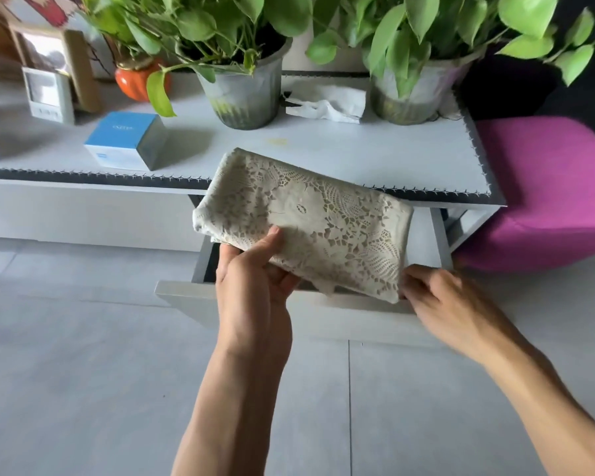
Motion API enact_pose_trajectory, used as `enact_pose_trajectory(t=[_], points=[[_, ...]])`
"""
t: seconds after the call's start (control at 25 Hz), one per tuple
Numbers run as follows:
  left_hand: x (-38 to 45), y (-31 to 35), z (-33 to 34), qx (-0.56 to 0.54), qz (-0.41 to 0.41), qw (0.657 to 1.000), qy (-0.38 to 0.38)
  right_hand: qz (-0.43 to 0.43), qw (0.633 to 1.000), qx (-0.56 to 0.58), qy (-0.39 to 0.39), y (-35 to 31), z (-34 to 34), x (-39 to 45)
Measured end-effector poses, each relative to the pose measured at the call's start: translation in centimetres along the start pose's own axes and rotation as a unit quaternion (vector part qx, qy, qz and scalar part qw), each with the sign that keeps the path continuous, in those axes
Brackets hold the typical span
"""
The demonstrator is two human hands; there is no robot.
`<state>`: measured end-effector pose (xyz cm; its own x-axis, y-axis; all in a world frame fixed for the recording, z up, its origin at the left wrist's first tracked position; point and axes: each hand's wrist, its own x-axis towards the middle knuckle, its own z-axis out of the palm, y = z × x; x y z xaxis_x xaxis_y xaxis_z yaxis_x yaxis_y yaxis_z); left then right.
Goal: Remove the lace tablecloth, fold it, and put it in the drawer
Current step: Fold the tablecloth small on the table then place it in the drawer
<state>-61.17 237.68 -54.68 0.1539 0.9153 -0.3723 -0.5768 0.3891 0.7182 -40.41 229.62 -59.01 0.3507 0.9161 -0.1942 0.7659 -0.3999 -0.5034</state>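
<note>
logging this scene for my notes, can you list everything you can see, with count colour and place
lace tablecloth: 1, cream, folded, held over the open drawer
drawer: 1, white, pulled out below the table top
table: 1, white top with dark stitched edge
potted plants: 2, green leaves in grey pots, back of table
box: 1, blue and white, left on table
tissue: 1, white, crumpled, between the pots
vase: 1, orange, back left
picture frame: 1, wooden, back left
small display: 1, white, before the frame
stool: 1, magenta, right of table
floor: grey tiles
hands: left hand grips the cloth's left end; right hand pinches its lower right corner
</note>
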Motion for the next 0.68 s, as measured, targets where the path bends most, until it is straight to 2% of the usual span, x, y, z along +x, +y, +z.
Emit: enact_pose_trajectory(t=[0.04,0.08,0.12,0.16,0.2,0.32,0.44,0.48,0.56,0.6,0.64,0.68], points=[[0.1,-0.2,0.2,-0.012,-0.015,1.000,-0.007,0.043,0.989,0.141,-0.028,0.0,-0.3,0.1],[0.3,-0.6,0.4,-0.018,-0.035,0.999,-0.009,0.096,0.940,0.319,-0.076,-0.3,-0.7,0.5],[0.6,-1.1,0.5,-0.017,-0.054,0.998,-0.003,0.150,0.861,0.467,-0.133,-0.5,-0.9,1.1],[1.0,-1.5,0.5,-0.013,-0.072,0.997,0.012,0.185,0.798,0.543,-0.184,-0.7,-0.9,1.8],[1.4,-1.8,0.3,-0.010,-0.091,0.995,0.028,0.203,0.768,0.571,-0.206,-0.8,-0.5,2.7],[1.9,-2.9,-0.3,0.014,-0.156,0.987,0.040,0.253,0.787,0.531,-0.184,-0.7,1.7,4.9],[2.1,-3.5,-0.6,0.016,-0.216,0.974,0.065,0.276,0.755,0.566,-0.181,-0.1,2.8,7.0],[2.3,-3.3,-0.7,0.008,-0.221,0.971,0.086,0.268,0.755,0.576,-0.161,0.1,3.1,7.9],[3.5,-2.1,-1.5,0.060,-0.174,0.970,0.158,0.227,0.780,0.574,-0.104,0.6,3.6,9.3],[4.3,-1.4,-2.2,0.139,-0.121,0.960,0.211,0.206,0.797,0.560,-0.093,0.7,3.8,9.9],[4.9,-0.7,-3.0,0.224,-0.049,0.937,0.264,0.197,0.825,0.521,-0.098,1.1,4.3,10.4],[5.4,0.0,-3.5,0.295,0.026,0.913,0.280,0.199,0.866,0.445,-0.107,1.7,4.9,11.0]])
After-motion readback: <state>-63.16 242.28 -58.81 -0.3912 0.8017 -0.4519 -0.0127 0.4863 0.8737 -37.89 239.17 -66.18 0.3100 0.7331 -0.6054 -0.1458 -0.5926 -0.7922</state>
